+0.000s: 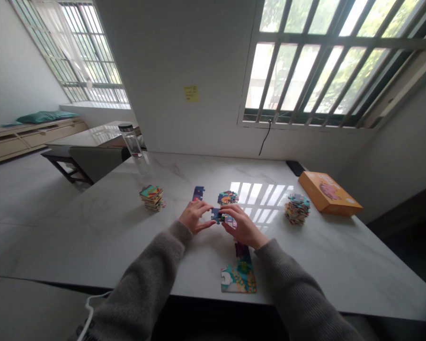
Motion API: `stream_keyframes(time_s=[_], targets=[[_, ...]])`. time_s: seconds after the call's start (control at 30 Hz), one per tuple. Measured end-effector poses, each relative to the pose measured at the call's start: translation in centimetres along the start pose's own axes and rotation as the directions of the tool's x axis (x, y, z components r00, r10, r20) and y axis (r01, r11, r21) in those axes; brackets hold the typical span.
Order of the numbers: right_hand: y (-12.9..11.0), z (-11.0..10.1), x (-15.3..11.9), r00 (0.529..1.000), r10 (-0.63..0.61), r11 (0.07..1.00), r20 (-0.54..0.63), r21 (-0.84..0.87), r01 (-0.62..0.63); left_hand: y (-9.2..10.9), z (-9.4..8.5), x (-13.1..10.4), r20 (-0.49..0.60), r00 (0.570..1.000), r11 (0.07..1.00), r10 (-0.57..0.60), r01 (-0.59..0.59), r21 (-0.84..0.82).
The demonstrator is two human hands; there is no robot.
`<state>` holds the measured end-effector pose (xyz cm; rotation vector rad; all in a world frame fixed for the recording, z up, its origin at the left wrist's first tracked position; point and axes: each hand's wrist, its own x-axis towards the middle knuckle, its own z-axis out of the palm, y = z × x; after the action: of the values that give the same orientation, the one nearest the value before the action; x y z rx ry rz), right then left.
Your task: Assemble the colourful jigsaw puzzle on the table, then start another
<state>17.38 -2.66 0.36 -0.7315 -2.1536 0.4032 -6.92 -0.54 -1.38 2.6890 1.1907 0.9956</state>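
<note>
Where the 2 hands meet near the middle of the white marble table point(341, 265), a small dark blue puzzle piece point(217, 216) sits between them just above the surface. Left hand point(194, 216): fingers curled, tips pinching the piece's left edge. Right hand point(242, 225): fingers bent over, tips on the piece's right side and partly covering a joined strip of pieces beneath the palm. That assembled puzzle section point(239, 275) runs from under the right wrist toward the table's near edge. Beyond the hands lie 1 loose blue piece point(198, 193) and 1 small joined cluster point(227, 197), apart from each other. Stack of pieces, left point(152, 197); second stack, right point(297, 208); both well apart from the hands. Orange puzzle box point(328, 192) lies flat near the right stack. Clear water bottle point(131, 140) stands upright at the far left corner.
</note>
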Motion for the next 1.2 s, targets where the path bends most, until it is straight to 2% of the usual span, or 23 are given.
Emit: stream_keyframes(time_s=[0.17, 0.27, 0.4, 0.5, 0.63, 0.8, 1.03, 1.2], targets=[[0.3, 0.2, -0.1, 1.0, 0.014, 1.0, 0.01, -0.014, -0.014, -0.5, 0.1, -0.2, 0.04, 0.998, 0.999, -0.041, 0.042, -0.025], [0.2, 0.2, 0.0, 0.999, 0.032, 0.999, -0.004, -0.028, -0.033, -1.1, -0.5, -0.3, 0.013, 0.993, 0.989, -0.114, 0.114, -0.091], [0.1, 0.1, 0.0, 0.998, 0.049, 0.999, -0.03, -0.007, -0.049, -1.1, -1.1, -0.6, -0.023, 0.971, 0.937, -0.239, 0.224, -0.269], [0.2, 0.2, -0.2, 0.996, 0.073, 0.997, -0.045, 0.029, -0.071, -0.3, -0.8, -0.8, 0.028, 0.978, 0.898, -0.205, 0.199, -0.392], [0.1, 0.5, -0.4, 0.993, 0.105, 0.993, -0.052, 0.055, -0.102, 0.6, -0.4, -0.6, 0.02, 0.996, 0.958, -0.09, 0.092, -0.273], [-0.2, 0.6, -0.4, 0.994, 0.106, 0.993, -0.036, 0.057, -0.104, 0.7, -0.7, -0.4, -0.03, 0.999, 0.979, -0.027, 0.02, -0.204], [-0.4, 0.7, -0.1, 0.999, 0.038, 0.999, -0.015, 0.032, -0.037, 0.4, -0.2, -0.6, 0.021, 0.999, 0.978, -0.032, 0.036, -0.206], [1.0, 0.7, 0.6, 1.0, 0.009, 0.991, 0.01, -0.136, -0.007, -1.0, 0.0, -0.9, -0.019, 0.992, 0.976, -0.128, 0.122, -0.18]])
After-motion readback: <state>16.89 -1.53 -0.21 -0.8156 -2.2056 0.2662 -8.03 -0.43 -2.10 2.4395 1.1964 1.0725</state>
